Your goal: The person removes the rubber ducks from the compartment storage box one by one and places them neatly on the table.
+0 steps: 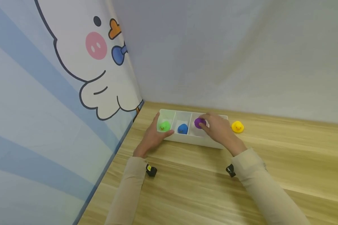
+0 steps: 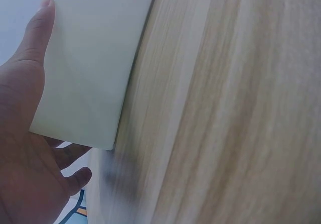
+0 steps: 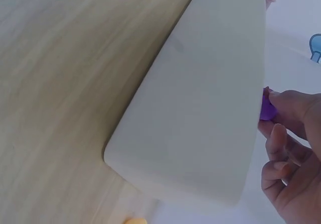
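Observation:
At the left end of a white divided box (image 1: 195, 140), my left hand (image 1: 153, 135) grips it, thumb over the front rim and fingers along the end wall. My right hand (image 1: 218, 128) pinches a purple toy duck (image 1: 199, 123) between thumb and fingers, over the compartment right of the blue duck's. In the right wrist view the purple duck (image 3: 268, 109) shows just past the box rim. A green toy duck (image 1: 165, 126) sits in the leftmost compartment, and a blue toy duck (image 1: 182, 128) in the one beside it. The right hand hides part of the box's right end.
A yellow toy duck (image 1: 238, 127) stands on the wooden table (image 1: 186, 187), just right of the box. Behind the table hangs a pale curtain (image 1: 228, 56); a cartoon-printed cloth (image 1: 73, 125) borders the left edge. Small black devices (image 1: 151, 170) are by both wrists.

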Demonstrator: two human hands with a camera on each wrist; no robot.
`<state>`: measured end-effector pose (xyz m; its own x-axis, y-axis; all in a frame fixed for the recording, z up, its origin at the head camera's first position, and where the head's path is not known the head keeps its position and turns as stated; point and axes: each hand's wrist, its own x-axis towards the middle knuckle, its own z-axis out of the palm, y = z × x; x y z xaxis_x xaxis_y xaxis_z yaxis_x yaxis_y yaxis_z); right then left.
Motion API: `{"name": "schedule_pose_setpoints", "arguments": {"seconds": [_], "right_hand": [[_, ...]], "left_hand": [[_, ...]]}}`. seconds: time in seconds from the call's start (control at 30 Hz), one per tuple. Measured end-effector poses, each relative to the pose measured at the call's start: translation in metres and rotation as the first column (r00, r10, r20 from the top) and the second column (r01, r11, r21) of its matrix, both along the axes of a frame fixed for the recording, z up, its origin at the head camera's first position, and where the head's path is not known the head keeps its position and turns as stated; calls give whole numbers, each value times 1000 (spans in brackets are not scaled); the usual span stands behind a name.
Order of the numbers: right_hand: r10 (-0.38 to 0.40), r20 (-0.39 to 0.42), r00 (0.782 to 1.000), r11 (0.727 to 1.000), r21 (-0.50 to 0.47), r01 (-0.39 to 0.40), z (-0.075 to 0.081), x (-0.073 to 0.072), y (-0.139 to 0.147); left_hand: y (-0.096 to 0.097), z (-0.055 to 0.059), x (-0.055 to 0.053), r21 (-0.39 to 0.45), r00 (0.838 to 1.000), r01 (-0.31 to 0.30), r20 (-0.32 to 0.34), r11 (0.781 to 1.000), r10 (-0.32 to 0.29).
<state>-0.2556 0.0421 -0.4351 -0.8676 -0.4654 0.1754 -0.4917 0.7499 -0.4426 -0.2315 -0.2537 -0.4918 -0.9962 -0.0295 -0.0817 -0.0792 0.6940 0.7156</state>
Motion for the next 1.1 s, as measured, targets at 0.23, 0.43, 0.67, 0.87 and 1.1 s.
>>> {"name": "schedule_pose_setpoints", "arguments": {"seconds": [0.23, 0.43, 0.67, 0.87, 1.1], "right_hand": [[-11, -33, 999, 1000, -9, 11, 4, 1, 9], [-24, -21, 999, 1000, -13, 24, 9, 6, 22], [-51, -41, 998, 999, -17, 50, 4, 6, 40], [-53, -64, 996, 998, -27, 52, 2, 5, 51], [-66, -53, 996, 997, -30, 65, 3, 5, 64]], "left_hand": [[0, -1, -1, -11, 1000, -7, 0, 1000, 7], [0, 0, -1, -13, 1000, -11, 4, 1000, 11], [1, 1, 0, 6, 1000, -7, 0, 1000, 7], [1, -3, 1, 2, 1000, -10, 6, 1000, 10], [1, -1, 0, -1, 1000, -5, 1, 1000, 5]]}}
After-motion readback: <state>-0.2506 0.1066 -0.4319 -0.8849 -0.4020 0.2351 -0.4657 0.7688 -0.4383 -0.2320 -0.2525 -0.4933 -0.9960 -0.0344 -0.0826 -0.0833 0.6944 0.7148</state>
